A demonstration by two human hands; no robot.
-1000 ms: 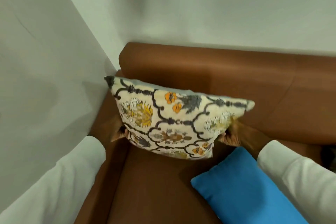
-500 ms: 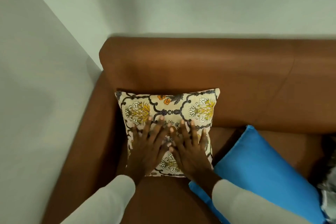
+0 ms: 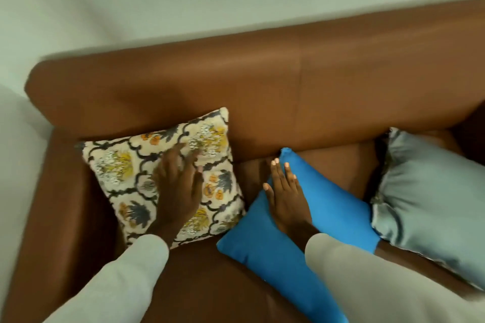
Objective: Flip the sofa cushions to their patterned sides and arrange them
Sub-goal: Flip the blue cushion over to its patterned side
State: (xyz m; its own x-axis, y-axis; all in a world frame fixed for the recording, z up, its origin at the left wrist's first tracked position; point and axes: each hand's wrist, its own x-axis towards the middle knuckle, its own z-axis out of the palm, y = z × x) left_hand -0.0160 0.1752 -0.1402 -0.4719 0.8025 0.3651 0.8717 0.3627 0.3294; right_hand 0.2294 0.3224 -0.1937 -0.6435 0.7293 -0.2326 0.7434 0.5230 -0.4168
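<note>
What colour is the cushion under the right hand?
Plain bright blue cushion, no pattern showing, seen in the head view.

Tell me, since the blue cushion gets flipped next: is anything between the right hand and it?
Nothing visible. The right hand already lies open on the blue cushion, near its upper left edge.

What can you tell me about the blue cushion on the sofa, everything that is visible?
The blue cushion is plain, bright blue, of smooth matte fabric, with no pattern showing. It lies tilted on the brown sofa seat, one corner pointing toward the backrest. The right hand rests flat on it, fingers open; the sleeve covers part of it. It lies between the patterned cushion and the grey satin cushion.
</note>
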